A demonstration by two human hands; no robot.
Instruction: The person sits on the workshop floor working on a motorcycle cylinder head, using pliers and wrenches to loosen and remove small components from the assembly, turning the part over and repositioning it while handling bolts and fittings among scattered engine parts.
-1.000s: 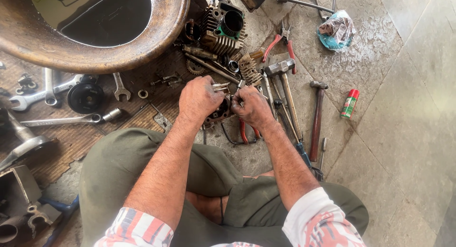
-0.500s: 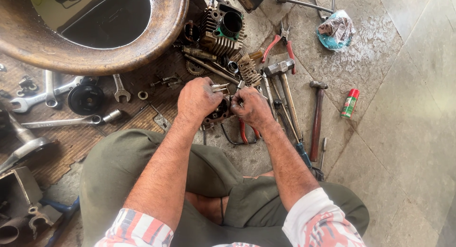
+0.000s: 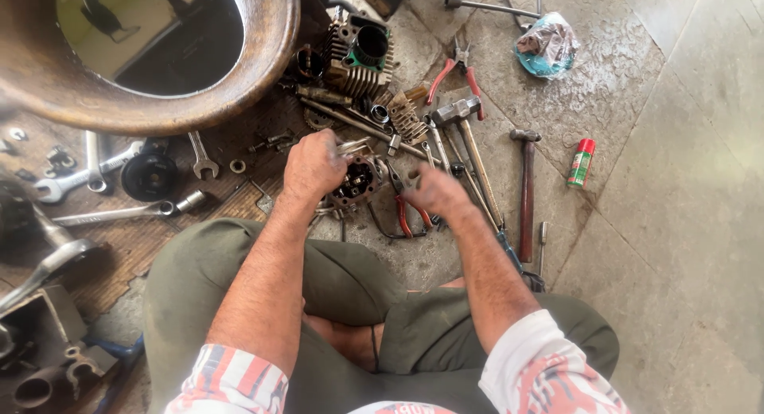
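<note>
Since the earlier frame the right hand (image 3: 434,193) has drawn off toward 4 o'clock from the engine part (image 3: 356,181), and now lies blurred over the red-handled pliers (image 3: 410,211); whether its fingers are apart or closed cannot be told. Left hand (image 3: 312,165) stays on the part's 9 o'clock side, fingers curled shut on a thin metal tool (image 3: 352,147) that pokes out toward 2 o'clock.

That part sits on the floor just ahead of the person's crossed legs, dark and round-bored, partly covered by the left hand.

Room is tight. At 12 o'clock of the part lie a finned cylinder (image 3: 360,57) and long rods; at 3 o'clock two hammers (image 3: 525,187) and screwdrivers lie side by side, with a small can (image 3: 581,162) beyond them. At 9 o'clock spanners (image 3: 199,155) and a black disc (image 3: 149,175) are spread on the mat. A large brown bowl (image 3: 270,72) fills the 11 o'clock corner, its left side cut off by the frame. Bare stone floor opens only at 3 to 5 o'clock, past the can.

Metal pieces at 8 o'clock are blurred and run off the edge. A crumpled bag (image 3: 547,44) lies at 1 o'clock.
</note>
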